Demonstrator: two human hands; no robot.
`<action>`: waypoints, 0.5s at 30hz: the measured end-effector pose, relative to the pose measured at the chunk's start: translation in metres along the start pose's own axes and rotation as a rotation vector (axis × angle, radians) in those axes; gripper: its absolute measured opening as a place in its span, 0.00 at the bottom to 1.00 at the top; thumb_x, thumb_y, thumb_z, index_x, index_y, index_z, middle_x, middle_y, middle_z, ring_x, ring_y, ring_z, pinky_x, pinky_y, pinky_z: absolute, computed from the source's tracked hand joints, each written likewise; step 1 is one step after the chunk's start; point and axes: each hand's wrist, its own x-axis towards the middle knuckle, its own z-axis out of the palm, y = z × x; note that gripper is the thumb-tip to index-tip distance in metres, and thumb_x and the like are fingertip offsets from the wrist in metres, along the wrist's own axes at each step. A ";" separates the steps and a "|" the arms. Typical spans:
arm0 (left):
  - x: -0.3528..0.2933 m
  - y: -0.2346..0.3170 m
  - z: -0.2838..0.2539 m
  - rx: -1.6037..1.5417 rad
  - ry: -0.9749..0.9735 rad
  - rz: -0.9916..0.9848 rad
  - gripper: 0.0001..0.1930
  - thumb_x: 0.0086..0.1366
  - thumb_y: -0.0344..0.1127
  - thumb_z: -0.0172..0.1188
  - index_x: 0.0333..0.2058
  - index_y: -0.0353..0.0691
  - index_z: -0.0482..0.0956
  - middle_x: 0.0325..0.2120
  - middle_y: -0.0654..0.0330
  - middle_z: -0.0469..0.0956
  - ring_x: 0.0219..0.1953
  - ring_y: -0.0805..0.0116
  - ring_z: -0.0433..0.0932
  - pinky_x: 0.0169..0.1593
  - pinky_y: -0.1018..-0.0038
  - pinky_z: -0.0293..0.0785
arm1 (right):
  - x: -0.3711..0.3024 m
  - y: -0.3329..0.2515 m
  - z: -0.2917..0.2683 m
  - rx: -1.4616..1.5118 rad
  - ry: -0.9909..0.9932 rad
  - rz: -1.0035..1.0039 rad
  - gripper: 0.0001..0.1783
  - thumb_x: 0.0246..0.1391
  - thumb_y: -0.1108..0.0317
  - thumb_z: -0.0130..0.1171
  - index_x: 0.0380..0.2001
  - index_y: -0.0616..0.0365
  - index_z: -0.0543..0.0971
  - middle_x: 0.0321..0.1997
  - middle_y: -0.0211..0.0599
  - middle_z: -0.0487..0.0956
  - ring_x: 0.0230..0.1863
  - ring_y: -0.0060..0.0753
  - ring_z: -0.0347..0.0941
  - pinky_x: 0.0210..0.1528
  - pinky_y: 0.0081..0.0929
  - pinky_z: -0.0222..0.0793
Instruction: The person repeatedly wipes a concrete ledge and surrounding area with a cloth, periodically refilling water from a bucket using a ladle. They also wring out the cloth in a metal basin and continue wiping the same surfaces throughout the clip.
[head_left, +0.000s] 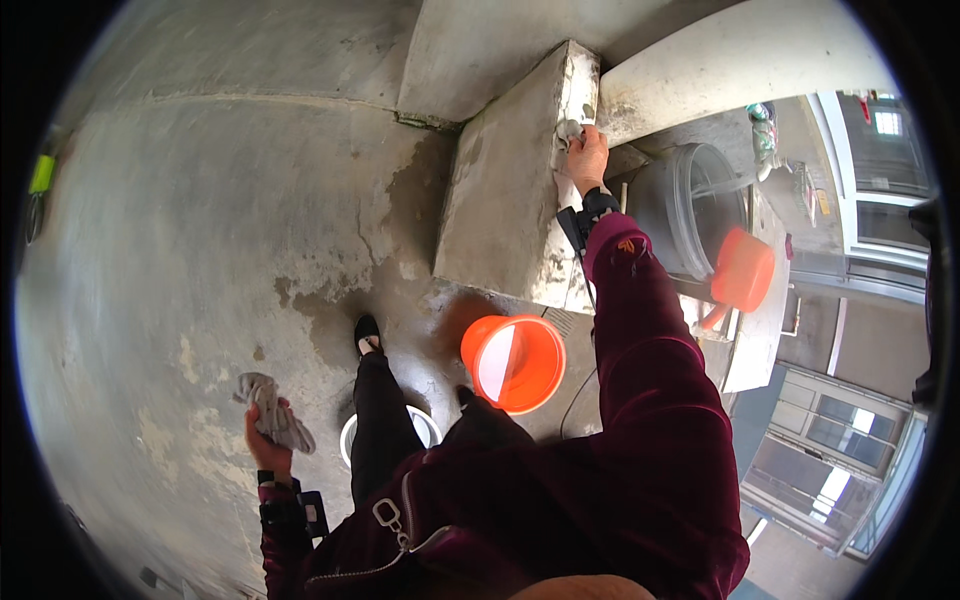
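1. Nearest is the dark red velvety jacket with a silver zip (405, 535); both hands reach out from its sleeves.
2. The right hand (587, 158) is far out in front, with its fingers closed on a small bunched grey cloth (569, 132). The cloth is against the flaky white edge of a big grey concrete block (500, 200), which is mostly to the left of that hand.
3. The left hand (271, 440) is low and off to the side, away from the block. Its fingers are curled around a bigger, wrinkled grey cloth bundle (280, 415).
4. Between the hands, nearer the body than the right hand, is a round bright orange plastic bucket (541, 365). I cannot tell if the bright patch inside is water.
5. To the right of the right hand is a round see-through plastic tub (677, 210), with a shiny orange plastic dipper (742, 270) beside it.
6. The right hand seems to be rubbing the edge. I think it works best to press the cloth flat, go slowly along the edge, and keep cloth between the fingertips and the rough bits.
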 end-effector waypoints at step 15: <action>0.110 0.101 0.140 0.180 -0.134 -0.064 0.22 0.64 0.49 0.48 0.48 0.39 0.70 0.31 0.54 0.76 0.32 0.66 0.75 0.37 0.72 0.73 | 0.147 -0.006 0.059 -0.405 -0.023 0.186 0.16 0.48 0.68 0.55 0.42 0.57 0.73 0.45 0.49 0.70 0.46 0.57 0.66 0.49 0.45 0.63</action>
